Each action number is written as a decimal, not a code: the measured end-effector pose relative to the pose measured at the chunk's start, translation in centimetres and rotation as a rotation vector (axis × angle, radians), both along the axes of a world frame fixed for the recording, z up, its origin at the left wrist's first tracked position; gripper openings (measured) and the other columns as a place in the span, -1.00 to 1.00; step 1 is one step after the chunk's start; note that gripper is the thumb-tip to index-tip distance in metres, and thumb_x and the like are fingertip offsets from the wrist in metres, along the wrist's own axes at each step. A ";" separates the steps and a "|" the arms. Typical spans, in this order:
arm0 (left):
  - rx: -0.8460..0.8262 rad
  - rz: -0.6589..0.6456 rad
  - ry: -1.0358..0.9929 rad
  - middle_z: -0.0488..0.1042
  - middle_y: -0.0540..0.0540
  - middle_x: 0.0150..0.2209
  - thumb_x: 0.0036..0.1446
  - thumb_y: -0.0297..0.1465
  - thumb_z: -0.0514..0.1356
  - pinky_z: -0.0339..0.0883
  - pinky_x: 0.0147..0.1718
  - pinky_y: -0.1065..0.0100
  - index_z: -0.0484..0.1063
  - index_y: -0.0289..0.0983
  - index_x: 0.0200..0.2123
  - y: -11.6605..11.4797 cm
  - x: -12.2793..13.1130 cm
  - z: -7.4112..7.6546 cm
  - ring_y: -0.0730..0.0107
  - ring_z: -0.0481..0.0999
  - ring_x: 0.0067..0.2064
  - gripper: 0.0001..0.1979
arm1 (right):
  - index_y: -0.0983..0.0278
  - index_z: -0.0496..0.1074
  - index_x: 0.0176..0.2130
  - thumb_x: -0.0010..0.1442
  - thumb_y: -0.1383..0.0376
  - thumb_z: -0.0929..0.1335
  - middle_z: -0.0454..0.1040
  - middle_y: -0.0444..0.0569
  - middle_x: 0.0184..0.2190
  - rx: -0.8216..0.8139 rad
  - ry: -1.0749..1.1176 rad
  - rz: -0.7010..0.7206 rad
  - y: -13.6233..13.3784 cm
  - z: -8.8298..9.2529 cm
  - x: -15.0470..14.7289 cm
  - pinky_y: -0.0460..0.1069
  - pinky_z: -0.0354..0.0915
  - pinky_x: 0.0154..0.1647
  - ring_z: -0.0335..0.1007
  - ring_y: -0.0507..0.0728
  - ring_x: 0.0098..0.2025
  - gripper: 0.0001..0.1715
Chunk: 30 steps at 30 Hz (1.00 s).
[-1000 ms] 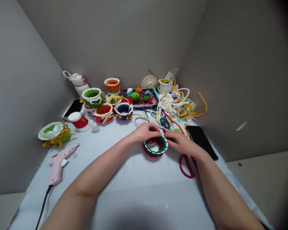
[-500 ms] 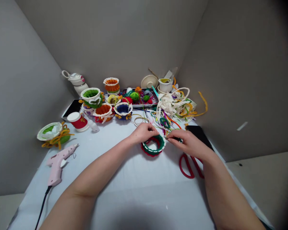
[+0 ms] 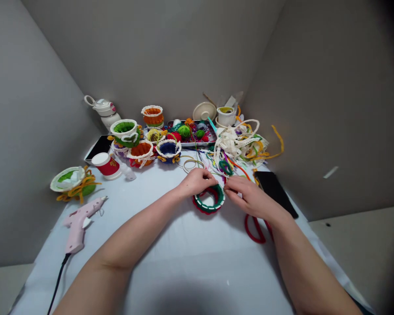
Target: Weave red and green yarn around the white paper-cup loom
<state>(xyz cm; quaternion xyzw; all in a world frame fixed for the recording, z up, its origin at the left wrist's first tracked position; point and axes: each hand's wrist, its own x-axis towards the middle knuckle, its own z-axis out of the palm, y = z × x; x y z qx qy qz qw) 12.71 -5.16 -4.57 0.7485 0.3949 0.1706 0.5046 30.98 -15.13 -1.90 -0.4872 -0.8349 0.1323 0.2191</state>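
Observation:
Between my hands, a small round cup (image 3: 219, 199) wrapped in green and red yarn stands with its opening toward me, white dashes showing round its rim. My left hand (image 3: 198, 180) is closed on the cup's far left rim, thumb and fingers pinched together. Just off the right side of that rim, my right hand (image 3: 246, 194) has its fingertips pressed together; what they pinch is too small to make out. Red-handled scissors (image 3: 254, 229) lie under my right forearm, partly hidden by it.
A pink glue gun (image 3: 77, 223) with a black cord lies at left. Several yarn-wrapped cups, including a blue one (image 3: 169, 151), stand at the back beside a tray (image 3: 197, 143) of yarn balls. White lace (image 3: 231, 142) and cords are heaped back right, near a black phone (image 3: 276, 192).
My right hand has shifted slightly left, closer to the cup's rim, and uncovered more of the phone. The green bit seen under its fingers is now hidden. My left hand keeps its place.

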 end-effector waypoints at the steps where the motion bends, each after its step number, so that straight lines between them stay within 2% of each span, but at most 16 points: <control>1: 0.003 0.001 0.000 0.47 -0.02 -0.52 -0.04 -0.17 0.22 0.18 -0.52 0.47 0.53 -0.35 -0.42 0.0 0.0 0.0 0.51 0.35 -0.50 -0.68 | 0.25 0.31 -0.40 0.29 0.36 0.18 0.32 -0.05 -0.45 -0.003 0.011 0.001 0.0 0.0 -0.2 -0.02 0.16 -0.31 0.19 0.10 -0.36 -0.76; 4: -0.006 0.002 0.004 0.45 -0.01 -0.54 -0.04 -0.18 0.22 0.17 -0.54 0.47 0.52 -0.35 -0.42 0.0 0.0 -0.1 0.52 0.33 -0.52 -0.69 | 0.24 0.28 -0.40 0.32 0.33 0.17 0.30 -0.04 -0.42 -0.004 0.042 -0.016 0.1 -0.1 -0.5 -0.02 0.18 -0.30 0.19 0.10 -0.34 -0.74; 8: -0.029 0.008 0.015 0.42 0.01 -0.57 -0.04 -0.16 0.21 0.16 -0.56 0.46 0.52 -0.34 -0.41 0.0 0.1 -0.1 0.53 0.30 -0.57 -0.68 | 0.25 0.30 -0.34 0.34 0.32 0.18 0.35 0.03 -0.27 -0.004 0.102 -0.022 0.0 0.0 -0.5 0.01 0.24 -0.18 0.27 0.12 -0.23 -0.78; 13: -0.038 0.004 0.011 0.44 0.00 -0.56 -0.04 -0.18 0.20 0.20 -0.52 0.46 0.52 -0.33 -0.41 -0.1 0.1 0.0 0.52 0.32 -0.55 -0.69 | 0.24 0.35 -0.32 0.32 0.33 0.21 0.40 0.01 -0.35 0.030 0.113 -0.051 -0.1 0.1 -0.2 0.01 0.25 -0.25 0.31 0.12 -0.29 -0.81; 17: -0.015 0.000 0.001 0.46 -0.02 -0.52 -0.04 -0.18 0.21 0.22 -0.49 0.46 0.53 -0.33 -0.41 -0.1 0.0 0.1 0.51 0.34 -0.51 -0.69 | 0.24 0.36 -0.34 0.29 0.34 0.24 0.43 0.06 -0.20 0.085 0.159 -0.048 -0.1 0.1 -0.1 0.02 0.28 -0.17 0.37 0.13 -0.19 -0.83; 21: -0.034 -0.011 0.002 0.46 -0.02 -0.52 -0.03 -0.19 0.20 0.20 -0.51 0.46 0.52 -0.34 -0.40 -0.1 -0.1 0.1 0.51 0.33 -0.52 -0.70 | 0.24 0.34 -0.37 0.28 0.37 0.24 0.47 0.01 -0.27 0.014 0.242 0.001 0.2 -0.2 0.1 0.00 0.29 -0.21 0.39 0.11 -0.23 -0.82; 26: -0.032 -0.020 0.003 0.48 -0.03 -0.49 -0.04 -0.18 0.21 0.22 -0.48 0.45 0.52 -0.34 -0.40 0.0 -0.1 0.1 0.50 0.35 -0.49 -0.69 | 0.25 0.30 -0.44 0.26 0.36 0.25 0.48 0.03 -0.23 -0.004 0.361 -0.013 0.7 -0.9 0.5 0.01 0.29 -0.20 0.39 0.11 -0.23 -0.79; 30: -0.035 -0.017 -0.011 0.49 -0.03 -0.48 -0.04 -0.19 0.21 0.25 -0.44 0.43 0.52 -0.34 -0.41 0.1 -0.1 -0.2 0.50 0.36 -0.48 -0.69 | 0.25 0.31 -0.43 0.25 0.35 0.25 0.47 -0.01 -0.32 -0.054 0.409 -0.033 0.9 -1.4 0.8 -0.01 0.27 -0.25 0.38 0.09 -0.28 -0.80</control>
